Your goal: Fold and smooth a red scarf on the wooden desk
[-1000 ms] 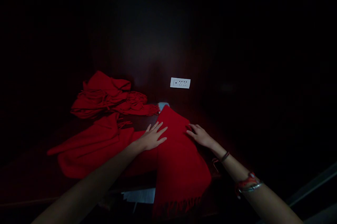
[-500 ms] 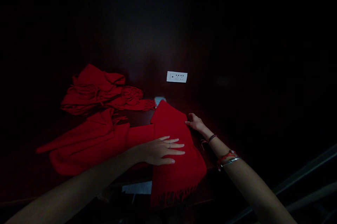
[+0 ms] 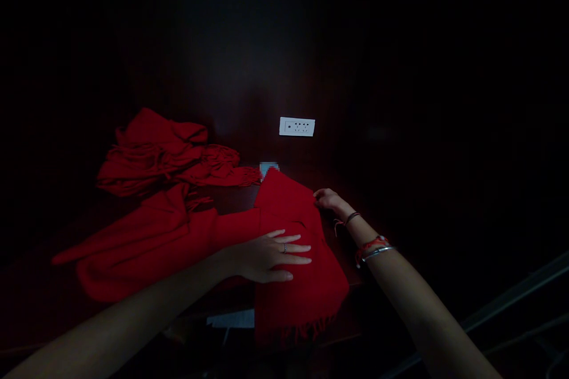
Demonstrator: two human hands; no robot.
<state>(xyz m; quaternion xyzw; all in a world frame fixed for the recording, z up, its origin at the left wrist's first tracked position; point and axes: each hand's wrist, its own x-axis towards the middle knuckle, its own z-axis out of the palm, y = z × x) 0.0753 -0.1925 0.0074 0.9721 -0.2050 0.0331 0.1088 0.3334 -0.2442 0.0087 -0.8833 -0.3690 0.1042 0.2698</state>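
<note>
A red fringed scarf (image 3: 288, 201) lies partly folded on a dark tabletop, its fringed end hanging toward the front edge. My left hand (image 3: 264, 257) rests flat on it with the fingers spread, a ring on one of them. At the scarf's right edge, my right hand (image 3: 328, 198) pinches the cloth between thumb and fingers. From under my left forearm the red cloth runs on to the left in loose folds. Behind it lies a crumpled heap of red fringed cloth (image 3: 155, 156).
A white socket plate (image 3: 297, 127) is set in the dark wall behind the tabletop. A small pale item (image 3: 268, 168), blurred out, sits by the scarf's far corner. Below the front edge shows a pale flat thing (image 3: 233, 319). Metal-looking bars (image 3: 520, 290) cross the lower right.
My right hand has shifted slightly up along the scarf's edge, and a small wrinkle has appeared in the cloth beside my left hand. My left hand stays almost in place. The view has shifted a little.
</note>
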